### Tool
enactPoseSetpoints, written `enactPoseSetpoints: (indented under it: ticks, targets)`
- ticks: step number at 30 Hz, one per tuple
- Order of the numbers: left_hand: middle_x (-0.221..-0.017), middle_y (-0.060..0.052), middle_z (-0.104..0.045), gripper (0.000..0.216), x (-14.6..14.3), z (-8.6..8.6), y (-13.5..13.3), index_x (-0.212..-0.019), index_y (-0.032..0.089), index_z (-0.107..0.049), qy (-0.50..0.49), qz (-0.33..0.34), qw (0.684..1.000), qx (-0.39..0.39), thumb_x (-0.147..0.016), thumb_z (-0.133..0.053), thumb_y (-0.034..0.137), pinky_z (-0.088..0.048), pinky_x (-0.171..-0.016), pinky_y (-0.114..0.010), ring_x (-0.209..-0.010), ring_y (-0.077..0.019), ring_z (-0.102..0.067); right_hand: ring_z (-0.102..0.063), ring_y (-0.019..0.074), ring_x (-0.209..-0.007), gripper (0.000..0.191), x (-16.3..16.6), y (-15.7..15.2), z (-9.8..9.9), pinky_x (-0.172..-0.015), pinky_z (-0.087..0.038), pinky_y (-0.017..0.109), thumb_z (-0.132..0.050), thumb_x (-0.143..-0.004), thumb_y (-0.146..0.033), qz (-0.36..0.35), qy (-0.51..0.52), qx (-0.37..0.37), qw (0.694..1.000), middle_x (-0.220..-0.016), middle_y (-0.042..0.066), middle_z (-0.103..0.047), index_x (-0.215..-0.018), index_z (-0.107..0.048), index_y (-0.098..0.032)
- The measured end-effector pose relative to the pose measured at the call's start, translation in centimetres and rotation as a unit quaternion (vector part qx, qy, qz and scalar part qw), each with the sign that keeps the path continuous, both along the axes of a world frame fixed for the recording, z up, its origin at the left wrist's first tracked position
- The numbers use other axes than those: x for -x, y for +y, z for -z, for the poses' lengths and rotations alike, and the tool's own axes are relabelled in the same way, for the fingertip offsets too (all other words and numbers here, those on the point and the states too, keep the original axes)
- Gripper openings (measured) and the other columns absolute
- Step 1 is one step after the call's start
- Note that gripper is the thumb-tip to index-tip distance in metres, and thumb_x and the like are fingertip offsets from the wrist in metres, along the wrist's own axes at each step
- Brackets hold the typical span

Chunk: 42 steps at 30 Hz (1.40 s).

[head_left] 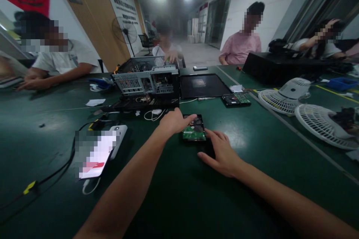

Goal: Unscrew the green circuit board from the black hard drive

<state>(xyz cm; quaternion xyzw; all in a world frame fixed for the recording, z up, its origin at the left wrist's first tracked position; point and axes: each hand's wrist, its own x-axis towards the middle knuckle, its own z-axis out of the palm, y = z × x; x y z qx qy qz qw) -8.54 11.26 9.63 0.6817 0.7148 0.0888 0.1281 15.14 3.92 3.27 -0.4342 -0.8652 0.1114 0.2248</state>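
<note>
A hard drive (pixel 194 130), dark with a green circuit board facing up, lies on the green table in front of me. My left hand (pixel 174 121) grips its left side, thumb stretched over the far part of the top; the other fingers are mostly hidden. At the drive's right edge, the fingertips of my right hand (pixel 220 151) touch it or come very close. That hand's thumb points left, apart from the fingers, and nothing is held in it. Beyond the drive stands an opened computer case (pixel 147 82) with its metal frame exposed.
A black side panel (pixel 204 86) lies right of the case, near a second hard drive (pixel 236 99). White fan parts (pixel 291 95) sit at right. A lit phone (pixel 97 157) with cables is at left. Across the table, a person's hand (pixel 172 56) reaches to the case; other people sit around.
</note>
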Motion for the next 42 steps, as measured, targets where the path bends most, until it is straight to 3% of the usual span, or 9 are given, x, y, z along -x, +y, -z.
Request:
enactPoseSetpoints:
  ticks: [4,12,18,22,26,31,34,38,42]
  targets:
    - [-0.135,-0.032,-0.061,0.125,-2.3,0.3,0.0,-0.148,0.005,-0.041,0.035,0.007,0.998,0.060,-0.067,-0.040,0.100,-0.052,-0.088,-0.045,-0.119,-0.0446,-0.064,-0.055,0.0351,-0.129,0.062,-0.5,-1.4,0.4,-0.108,-0.044,0.060,-0.059,-0.096,-0.051,-0.047,0.058,0.043,0.996,-0.131,0.014,-0.065,-0.149,-0.043,-0.023]
    - [-0.140,-0.030,-0.059,0.142,-6.3,0.8,1.0,-0.160,0.007,-0.019,0.135,0.020,0.984,0.118,-0.054,-0.072,0.086,-0.051,-0.098,-0.048,-0.127,-0.0458,-0.059,-0.071,0.0281,-0.103,0.038,-3.6,0.9,0.4,-0.091,-0.058,0.050,-0.053,-0.099,-0.049,0.101,0.189,0.110,0.971,-0.116,0.011,-0.072,-0.125,-0.061,-0.023]
    - [-0.140,-0.027,-0.060,0.130,-6.0,0.7,2.3,-0.155,0.009,-0.037,0.150,0.047,0.977,0.141,-0.048,-0.086,0.063,-0.056,-0.092,-0.043,-0.120,-0.0419,-0.065,-0.071,0.0280,-0.103,0.036,-3.9,1.0,0.4,-0.088,-0.059,0.049,-0.056,-0.097,-0.050,0.100,0.220,0.118,0.963,-0.117,0.011,-0.072,-0.121,-0.064,-0.024]
    - [-0.133,-0.020,-0.068,0.105,-5.4,0.0,2.8,-0.130,0.019,-0.068,0.171,0.100,0.966,0.164,-0.042,-0.085,0.074,-0.057,-0.090,-0.043,-0.115,-0.0426,-0.067,-0.070,0.0277,-0.104,0.035,-4.2,1.5,0.6,-0.088,-0.058,0.048,-0.057,-0.096,-0.050,0.103,0.229,0.125,0.960,-0.114,0.011,-0.073,-0.117,-0.066,-0.024]
    - [-0.123,-0.019,-0.073,0.091,-5.1,-0.1,3.2,-0.113,0.018,-0.078,0.185,0.134,0.955,0.191,-0.045,-0.079,0.079,-0.057,-0.089,-0.041,-0.111,-0.0419,-0.069,-0.071,0.0260,-0.098,0.037,-4.4,2.0,1.0,-0.090,-0.059,0.048,-0.059,-0.095,-0.052,0.111,0.264,0.166,0.943,-0.109,0.009,-0.073,-0.116,-0.066,-0.023]
    - [-0.116,-0.018,-0.075,0.081,-5.1,-0.1,2.4,-0.110,0.016,-0.078,0.195,0.160,0.954,0.162,-0.053,-0.077,0.074,-0.059,-0.080,-0.039,-0.103,-0.0392,-0.071,-0.072,0.0267,-0.101,0.041,-4.2,2.1,1.2,-0.091,-0.061,0.048,-0.059,-0.094,-0.057,0.107,0.387,0.306,0.863,-0.112,0.012,-0.071,-0.113,-0.063,-0.022]
    - [-0.114,-0.019,-0.073,0.074,-5.8,-1.1,0.5,-0.107,0.016,-0.077,0.184,0.221,0.951,0.118,-0.056,-0.078,0.070,-0.059,-0.076,-0.042,-0.099,-0.0387,-0.071,-0.073,0.0301,-0.102,0.057,-4.5,2.2,0.3,-0.094,-0.059,0.052,-0.045,-0.096,-0.069,0.101,0.466,0.424,0.770,-0.114,0.019,-0.071,-0.113,-0.063,-0.018]
    - [-0.119,-0.021,-0.069,0.087,-7.9,-3.1,-3.0,-0.123,0.013,-0.067,0.179,0.289,0.940,0.038,-0.049,-0.092,0.051,-0.057,-0.085,-0.045,-0.104,-0.0399,-0.067,-0.072,0.0357,-0.107,0.093,-5.2,2.1,-1.2,-0.094,-0.056,0.058,-0.011,-0.090,-0.084,-0.015,0.464,0.597,0.655,-0.112,0.025,-0.072,-0.116,-0.065,-0.013]
    - [-0.121,-0.021,-0.065,0.097,-9.9,-3.6,-5.7,-0.130,0.011,-0.059,0.214,0.354,0.910,0.002,-0.044,-0.098,0.035,-0.056,-0.084,-0.044,-0.104,-0.0376,-0.065,-0.072,0.0354,-0.108,0.106,-5.3,1.6,-1.4,-0.097,-0.051,0.060,0.000,-0.084,-0.089,-0.066,0.425,0.649,0.628,-0.110,0.022,-0.074,-0.121,-0.063,-0.014]
